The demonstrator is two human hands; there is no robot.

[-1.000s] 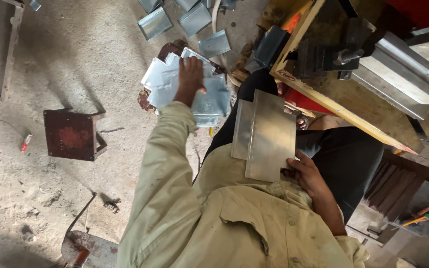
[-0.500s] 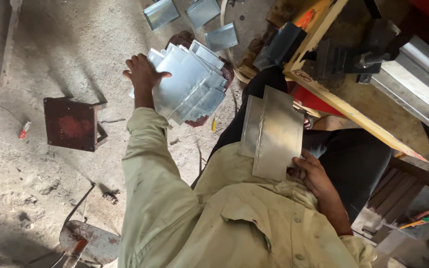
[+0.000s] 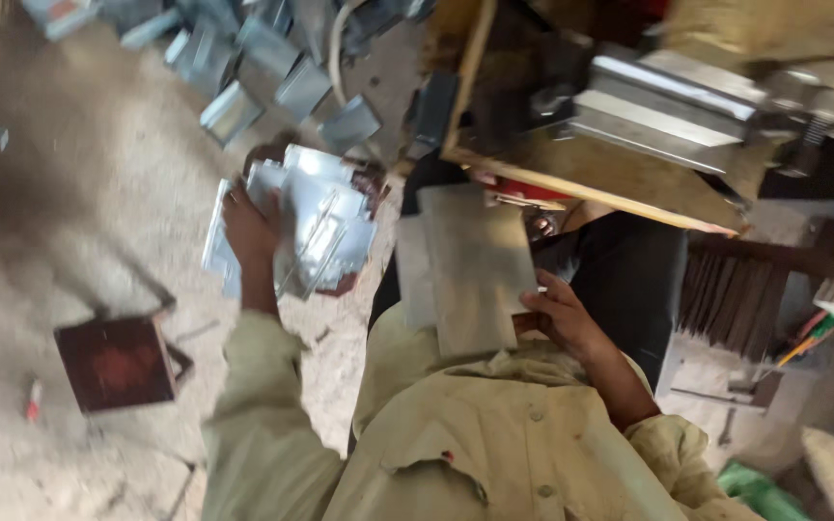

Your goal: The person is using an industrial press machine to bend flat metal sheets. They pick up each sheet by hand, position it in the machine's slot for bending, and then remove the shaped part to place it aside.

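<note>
Metal sheets (image 3: pixel 316 232), bent and shiny, lay in a pile on the dusty floor (image 3: pixel 69 222), and the left hand (image 3: pixel 251 227) was on the pile with its fingers closed around some of them. The right hand (image 3: pixel 562 318) held a flat grey metal plate (image 3: pixel 465 265) against the lap, fingers clamped on its edge. More bent pieces (image 3: pixel 243 92) lay scattered farther off. A rusty red box (image 3: pixel 118 365) sat near the left sleeve. A wooden worktop (image 3: pixel 591 178) with a metal machine (image 3: pixel 668 106) stood just past the knees. Many sheets looked yet unsorted.
</note>
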